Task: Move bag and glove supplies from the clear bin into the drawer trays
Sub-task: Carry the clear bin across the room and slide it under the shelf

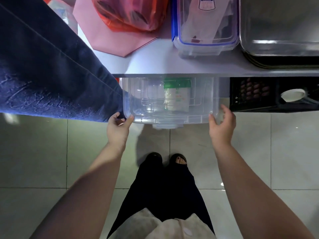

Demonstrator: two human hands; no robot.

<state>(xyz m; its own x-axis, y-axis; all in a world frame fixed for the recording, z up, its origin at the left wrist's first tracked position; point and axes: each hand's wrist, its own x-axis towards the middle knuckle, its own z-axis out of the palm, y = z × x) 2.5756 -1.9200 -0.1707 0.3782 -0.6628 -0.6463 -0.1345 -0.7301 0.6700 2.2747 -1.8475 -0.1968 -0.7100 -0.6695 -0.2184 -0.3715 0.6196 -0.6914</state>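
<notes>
now left hand (118, 125) curls round clear bin (172, 116); right hand (222, 122) touches it, fingers (225, 109) spread.

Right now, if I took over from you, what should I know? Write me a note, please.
Left hand grips the clear bin at its left front corner. Right hand is open beside the right front corner. The bin sits under the counter, a green-topped packet inside it. No drawer trays in view. Packet not yet moved; bin needs pulling out first.

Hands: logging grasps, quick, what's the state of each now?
Left hand: thumb on clear bin corner, fingers curled; grip cannot be told.
Right hand: open, cupping the opposite corner.
</notes>
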